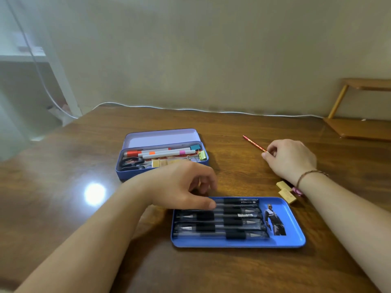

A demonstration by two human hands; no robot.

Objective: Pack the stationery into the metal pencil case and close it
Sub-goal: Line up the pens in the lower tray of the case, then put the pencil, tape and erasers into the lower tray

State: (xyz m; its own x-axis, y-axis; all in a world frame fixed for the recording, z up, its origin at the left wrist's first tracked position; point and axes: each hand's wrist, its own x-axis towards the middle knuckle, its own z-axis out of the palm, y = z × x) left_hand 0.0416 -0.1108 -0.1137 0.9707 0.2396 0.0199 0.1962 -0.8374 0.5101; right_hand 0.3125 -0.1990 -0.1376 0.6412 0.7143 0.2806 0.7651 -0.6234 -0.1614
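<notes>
Table has bare wood left of the metal pencil case and along my near edge; wall and a white cable bound the far side, wooden stand at far right. Case sits mid-table, lid up, holding markers, scissors, a clip. Blue tray of black pens lies nearer me. My left hand hangs loosely curled, thumb on the top pen. Right hand pinches a red pencil; two erasers by that wrist
</notes>
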